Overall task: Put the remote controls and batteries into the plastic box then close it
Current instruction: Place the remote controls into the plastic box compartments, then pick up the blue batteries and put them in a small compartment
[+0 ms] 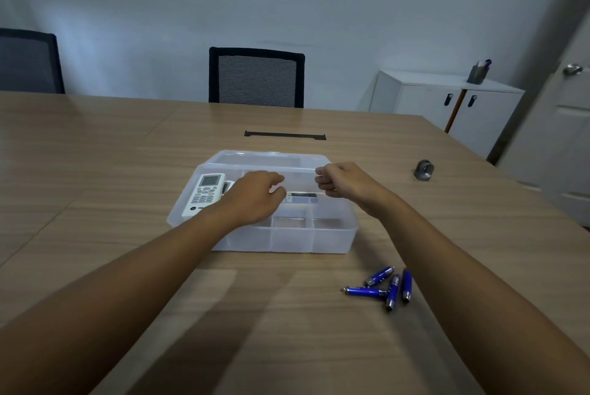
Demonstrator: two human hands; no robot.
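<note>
A clear plastic box [314, 240] with dividers stands open mid-table, its lid [271, 157] lying back behind it. A white remote control [204, 193] lies in the box's left compartment. Beside it lies a dark remote control [303, 196], mostly hidden under my left hand [253, 198], whose fingers curl down around its middle inside the box. My right hand [340, 180] hovers over the box's back right rim as a loose fist with nothing visible in it. Several blue batteries [386, 287] lie in a loose heap on the table, near right of the box.
The wooden table [95, 171] has a black cable slot [285, 135] behind the box and a small grey metal object [424, 170] at the right. Two office chairs [256, 77] stand at the far edge. A white cabinet [447, 101] and a door are at the right.
</note>
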